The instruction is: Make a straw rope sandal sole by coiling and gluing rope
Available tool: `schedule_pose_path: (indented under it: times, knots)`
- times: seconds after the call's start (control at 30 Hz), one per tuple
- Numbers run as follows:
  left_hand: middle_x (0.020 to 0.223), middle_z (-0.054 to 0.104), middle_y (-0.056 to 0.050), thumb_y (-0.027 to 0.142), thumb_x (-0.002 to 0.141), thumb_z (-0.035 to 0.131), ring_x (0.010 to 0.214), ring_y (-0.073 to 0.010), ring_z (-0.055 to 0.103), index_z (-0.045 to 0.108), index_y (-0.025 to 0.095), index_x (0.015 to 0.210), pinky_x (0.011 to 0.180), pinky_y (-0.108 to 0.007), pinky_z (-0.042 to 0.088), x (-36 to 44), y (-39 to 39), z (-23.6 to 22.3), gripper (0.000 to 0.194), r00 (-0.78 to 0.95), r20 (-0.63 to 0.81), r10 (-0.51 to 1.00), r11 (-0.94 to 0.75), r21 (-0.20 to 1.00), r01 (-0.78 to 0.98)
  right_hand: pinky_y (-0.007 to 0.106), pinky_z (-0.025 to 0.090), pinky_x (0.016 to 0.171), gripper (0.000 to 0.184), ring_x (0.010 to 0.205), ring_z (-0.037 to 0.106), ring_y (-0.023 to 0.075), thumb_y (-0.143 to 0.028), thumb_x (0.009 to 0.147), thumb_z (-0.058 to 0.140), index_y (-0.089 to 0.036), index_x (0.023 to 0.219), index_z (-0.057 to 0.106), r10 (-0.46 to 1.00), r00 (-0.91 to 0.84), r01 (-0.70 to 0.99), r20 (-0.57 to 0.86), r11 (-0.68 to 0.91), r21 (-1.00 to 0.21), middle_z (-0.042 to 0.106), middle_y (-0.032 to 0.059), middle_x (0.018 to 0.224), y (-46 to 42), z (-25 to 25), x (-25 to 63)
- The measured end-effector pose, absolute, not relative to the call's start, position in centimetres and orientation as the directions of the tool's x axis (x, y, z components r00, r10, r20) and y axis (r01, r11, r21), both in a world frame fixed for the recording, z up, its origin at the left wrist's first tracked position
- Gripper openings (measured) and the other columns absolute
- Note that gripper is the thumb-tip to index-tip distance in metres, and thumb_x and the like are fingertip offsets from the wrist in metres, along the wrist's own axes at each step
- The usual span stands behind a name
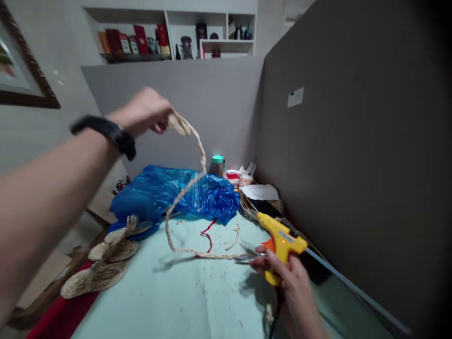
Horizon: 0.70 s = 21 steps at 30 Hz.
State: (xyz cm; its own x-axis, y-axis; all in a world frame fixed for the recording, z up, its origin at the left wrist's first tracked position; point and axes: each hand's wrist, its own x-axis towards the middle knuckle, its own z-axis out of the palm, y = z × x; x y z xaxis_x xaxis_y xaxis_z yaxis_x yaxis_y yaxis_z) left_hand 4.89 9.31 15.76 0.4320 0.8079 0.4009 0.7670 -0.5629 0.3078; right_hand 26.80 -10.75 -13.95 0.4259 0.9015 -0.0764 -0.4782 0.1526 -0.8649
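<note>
My left hand [151, 109], with a black band on its wrist, is raised at the left and closed on the coiled end of a beige braided rope [202, 155]. From there the rope hangs in a curve down to the table and runs right, towards my other hand. My right hand [294, 280] grips a yellow hot glue gun [282, 240] with an orange trigger, its nozzle tipped up and left. Grey metal blades [243, 258], perhaps of scissors, lie by the right fingers at the rope's far end. Their handles are hidden.
Several flat oval woven pieces [106, 266] lie at the table's left edge. A large blue plastic bag [148, 190] covers the back, near a bottle with a turquoise lid [218, 160]. Red cord [208, 235] and fibre scraps lie mid-table. A grey partition [349, 155] rises on the right.
</note>
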Motion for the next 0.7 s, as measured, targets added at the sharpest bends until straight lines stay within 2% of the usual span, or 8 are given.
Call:
schedule_pose_path:
  times: [0.07,0.13,0.17,0.23,0.3,0.47,0.6,0.7]
  knots:
    - [0.124,0.062,-0.004,0.030,0.101,0.041,0.107,-0.0295,0.063,0.066,0.011,0.114,0.086,-0.041,0.053,4.4,8.2,11.7,0.034,0.438,0.271,0.857,-0.515,0.475,0.713,0.023,0.054,0.059,0.056,0.063,0.062,0.0133,-0.044,0.073,0.083,-0.018,0.112,0.053,0.918,0.396,-0.438,-0.003,0.186,-0.879,0.068,0.0052,0.095,-10.7,-12.3,27.2]
    - [0.122,0.063,-0.005,0.032,0.100,0.043,0.107,-0.0291,0.063,0.065,0.013,0.116,0.085,-0.042,0.055,3.9,6.7,7.0,0.033,0.462,0.142,0.875,-0.441,0.626,0.643,0.024,0.050,0.050,0.053,0.054,0.055,0.0116,-0.047,0.078,0.078,-0.018,0.115,0.052,0.931,0.345,-0.357,0.121,0.250,-0.900,0.067,0.0072,0.094,-11.0,-10.6,27.3]
    - [0.123,0.063,-0.010,0.032,0.092,0.060,0.100,-0.0239,0.065,0.059,0.017,0.122,0.083,-0.044,0.056,3.7,5.8,4.8,0.033,0.471,0.085,0.878,-0.390,0.698,0.600,0.024,0.049,0.047,0.049,0.051,0.052,0.0110,-0.047,0.081,0.074,-0.018,0.115,0.053,0.934,0.331,-0.348,0.138,0.257,-0.902,0.066,0.0074,0.092,-11.1,-9.9,27.2]
    - [0.095,0.067,-0.006,0.029,0.093,0.056,0.077,-0.0183,0.065,0.063,0.014,0.105,0.066,-0.035,0.056,3.1,3.8,1.1,0.021,0.508,0.029,0.861,-0.311,0.820,0.481,0.022,0.041,0.038,0.044,0.045,0.048,0.0103,-0.050,0.081,0.072,-0.018,0.108,0.057,0.964,0.229,-0.303,0.133,0.201,-0.932,0.061,0.0044,0.077,-11.0,-8.6,26.9]
    - [0.071,0.058,0.000,0.024,0.088,0.053,0.059,-0.0128,0.055,0.059,0.016,0.088,0.053,-0.026,0.049,2.5,1.8,-1.4,0.010,0.535,0.007,0.845,-0.224,0.912,0.342,0.021,0.036,0.036,0.043,0.043,0.046,0.0102,-0.053,0.079,0.073,-0.017,0.099,0.061,0.980,0.149,-0.196,0.133,0.161,-0.967,0.056,0.0024,0.068,-10.2,-8.0,26.5]
    - [0.074,0.056,-0.001,0.028,0.082,0.055,0.064,-0.0139,0.052,0.055,0.018,0.087,0.050,-0.023,0.043,1.6,-1.1,-4.0,0.012,0.542,-0.032,0.840,-0.030,0.994,0.104,0.023,0.040,0.038,0.041,0.045,0.048,0.0108,-0.050,0.068,0.077,-0.018,0.089,0.065,0.993,0.061,0.064,0.099,0.095,-0.993,0.063,0.0045,0.078,-6.8,-8.6,25.7]
    - [0.072,0.056,0.000,0.029,0.083,0.059,0.062,-0.0123,0.051,0.055,0.017,0.088,0.051,-0.022,0.044,1.9,-1.2,-5.7,0.013,0.526,-0.052,0.849,0.048,0.999,0.022,0.024,0.048,0.048,0.032,0.056,0.057,0.0173,-0.034,0.058,0.078,-0.018,0.084,0.068,0.999,-0.040,0.314,0.003,0.016,-0.949,0.062,0.0010,0.065,-6.3,-9.0,25.3]
    - [0.071,0.057,0.001,0.030,0.085,0.059,0.061,-0.0113,0.051,0.056,0.017,0.091,0.052,-0.021,0.046,2.0,-1.1,-7.0,0.014,0.515,-0.067,0.854,0.085,0.996,-0.012,0.025,0.052,0.054,0.033,0.063,0.063,0.0204,-0.034,0.059,0.074,-0.019,0.088,0.071,0.999,0.008,0.385,-0.031,-0.032,-0.922,0.067,0.0018,0.071,-7.1,-9.2,24.9]
